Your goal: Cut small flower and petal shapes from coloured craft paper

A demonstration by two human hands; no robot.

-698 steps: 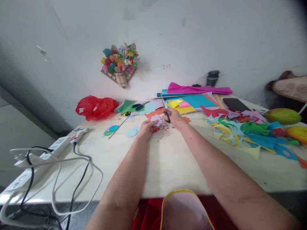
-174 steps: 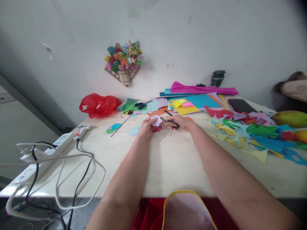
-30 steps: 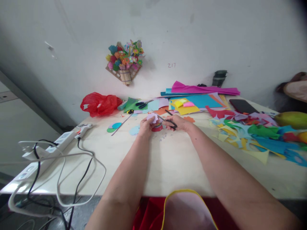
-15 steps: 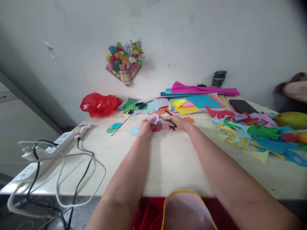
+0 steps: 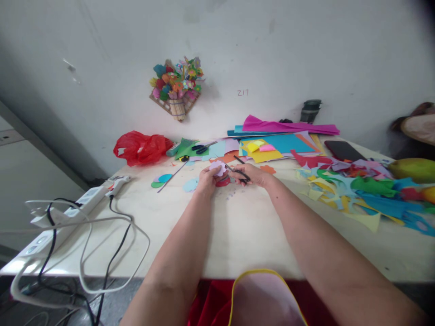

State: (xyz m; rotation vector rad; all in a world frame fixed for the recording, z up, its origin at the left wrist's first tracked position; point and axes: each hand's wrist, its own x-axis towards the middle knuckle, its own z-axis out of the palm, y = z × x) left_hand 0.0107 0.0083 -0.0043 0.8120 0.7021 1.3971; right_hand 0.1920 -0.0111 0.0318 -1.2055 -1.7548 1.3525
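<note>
My left hand (image 5: 206, 179) pinches a pale lilac paper flower (image 5: 218, 168) with a scalloped edge. Close to its right side, my right hand (image 5: 249, 174) grips black-handled scissors (image 5: 242, 175), the blades pointing up and left at the flower's edge. Whether the blades touch the paper is hard to tell. Under the hands lies a red round piece (image 5: 223, 182), partly covered. Tiny lilac snippets (image 5: 231, 195) dot the table just below. An orange paper flower (image 5: 268, 169) rests right of my right hand, and light blue paper circles (image 5: 190, 184) lie left of my left hand.
Coloured paper sheets (image 5: 292, 144) are stacked at the back, beside a red plastic bag (image 5: 142, 148) and second scissors (image 5: 203, 147). Paper scraps (image 5: 360, 192) and a phone (image 5: 345, 151) lie right. A power strip (image 5: 73, 213) with looping cables is at left.
The scissor blades have shifted slightly against the flower's edge, and the lilac flower has turned a little in my left hand. The arms stay in nearly the same place.
</note>
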